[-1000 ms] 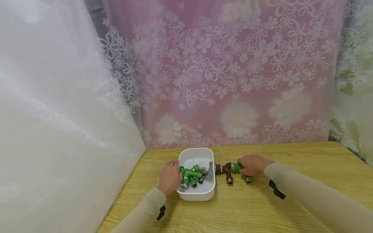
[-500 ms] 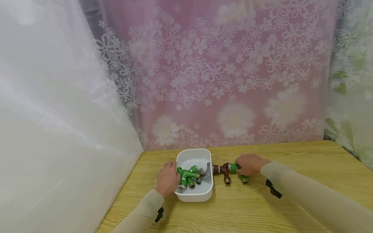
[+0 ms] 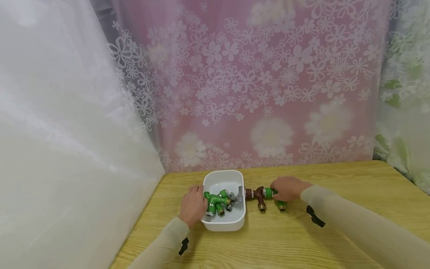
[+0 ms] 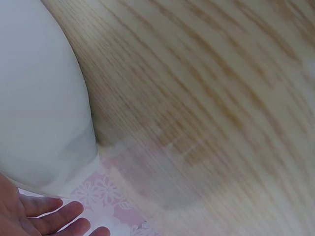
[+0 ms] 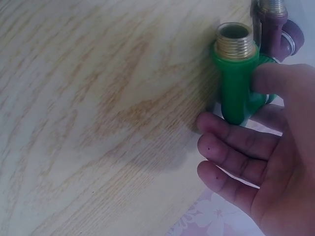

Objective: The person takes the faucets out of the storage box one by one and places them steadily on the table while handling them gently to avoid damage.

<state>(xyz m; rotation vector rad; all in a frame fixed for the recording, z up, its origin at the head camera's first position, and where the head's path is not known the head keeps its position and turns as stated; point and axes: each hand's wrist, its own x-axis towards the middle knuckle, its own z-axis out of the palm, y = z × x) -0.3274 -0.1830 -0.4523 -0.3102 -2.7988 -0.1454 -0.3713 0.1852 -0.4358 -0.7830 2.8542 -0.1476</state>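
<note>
My left hand (image 3: 194,205) rests against the left rim of a white plastic box (image 3: 223,226). In the left wrist view its fingers (image 4: 59,217) are loosely extended beside the box's outer wall. Inside the box lie several taps, among them a green tap (image 3: 215,201) near that hand and a grey-handled tap (image 3: 239,195) by the right wall. My right hand (image 3: 288,188) holds a green tap (image 5: 235,81) on the table between thumb and fingers, its brass threaded outlet showing. A brown tap (image 3: 259,194) lies between this green tap and the box.
A wood-grain table (image 3: 262,246) carries the box and taps. Behind it hangs a pink floral curtain (image 3: 248,93). White sheeting (image 3: 67,130) closes the left side, and a green-patterned curtain (image 3: 406,97) hangs at the right.
The whole view has shifted slightly. Both hands, the box and the taps keep the same places relative to one another.
</note>
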